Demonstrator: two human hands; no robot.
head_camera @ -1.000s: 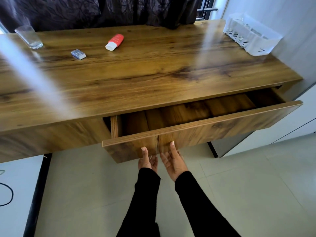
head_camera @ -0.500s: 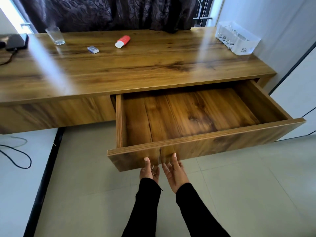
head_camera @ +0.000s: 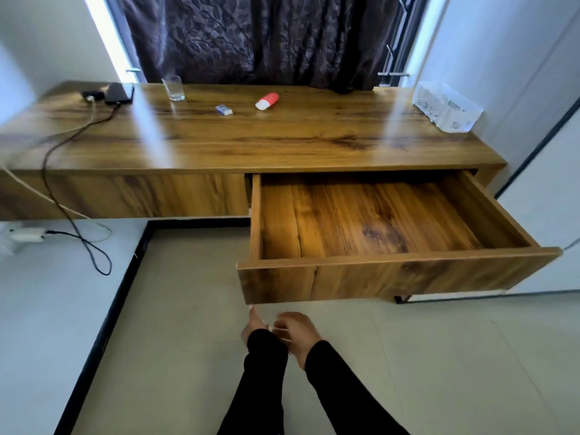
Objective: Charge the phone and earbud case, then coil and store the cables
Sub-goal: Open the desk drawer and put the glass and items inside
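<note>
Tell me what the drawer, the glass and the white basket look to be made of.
Drawer: wood-grain board, probably laminate or veneer, going by the pale layered top edge and semi-gloss sheen.
Glass: clear glass or possibly hard plastic; the curtain shows through it.
Basket: translucent white plastic, judging by the moulded cut-out pattern along its wall.
</note>
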